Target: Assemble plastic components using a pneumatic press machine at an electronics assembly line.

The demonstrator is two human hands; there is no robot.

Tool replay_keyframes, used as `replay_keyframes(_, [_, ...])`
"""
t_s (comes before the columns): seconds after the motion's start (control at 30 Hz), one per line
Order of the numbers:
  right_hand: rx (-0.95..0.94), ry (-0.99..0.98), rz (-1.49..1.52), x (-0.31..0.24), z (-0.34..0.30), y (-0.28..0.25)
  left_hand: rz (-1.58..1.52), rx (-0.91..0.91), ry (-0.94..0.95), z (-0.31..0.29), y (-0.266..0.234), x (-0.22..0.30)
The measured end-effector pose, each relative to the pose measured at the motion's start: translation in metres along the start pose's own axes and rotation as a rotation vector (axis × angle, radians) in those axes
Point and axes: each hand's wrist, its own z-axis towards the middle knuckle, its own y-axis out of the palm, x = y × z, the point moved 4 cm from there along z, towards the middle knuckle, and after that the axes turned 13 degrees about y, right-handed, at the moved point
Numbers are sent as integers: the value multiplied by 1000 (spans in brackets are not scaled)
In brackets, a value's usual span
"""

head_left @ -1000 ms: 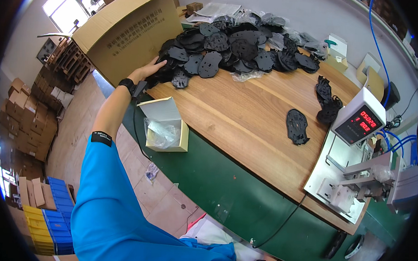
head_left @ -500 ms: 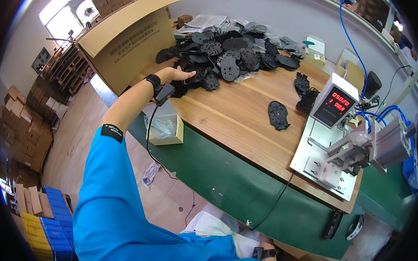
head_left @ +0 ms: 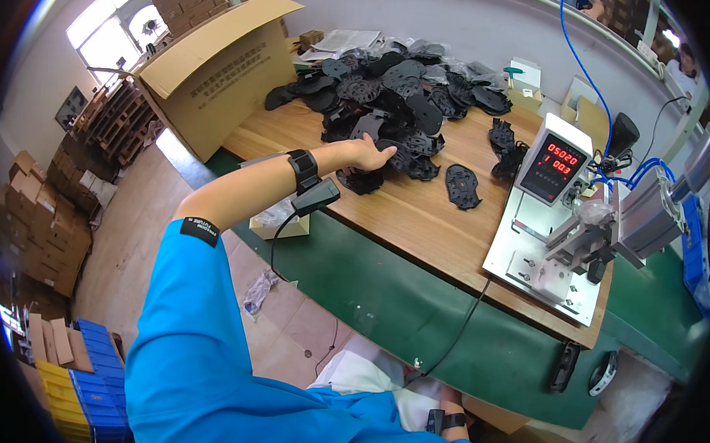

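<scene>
My left hand lies against the near side of a heap of black plastic shell-like parts, thumb stretched out to the right. Its other fingers are partly hidden against the parts, and the hand looks open. One black part rests just below the palm, near the table's edge. Apart from the heap, to the right, a flat oval black part lies on the wooden board. Low in the picture, by my lap, my right hand is mostly hidden, its fingers out of sight.
At right stands a metal press fixture with a red-digit display box. More black parts lie beside it. A big open carton stands at left, a small box under my left forearm. A blue hose hangs at right.
My left hand has moved right and nearer along the heap. Parts beside it have shifted right and toward me, baring wood at the left. My right hand stays by my lap.
</scene>
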Motion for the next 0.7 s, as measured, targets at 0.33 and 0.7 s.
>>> replay_keyframes(0.33, [-9, 27, -17, -9, 10, -2, 334, 446, 112, 35, -132, -69])
replay_keyframes(0.7, [3, 130, -51, -24, 29, 3, -10, 671, -118, 171, -186, -290])
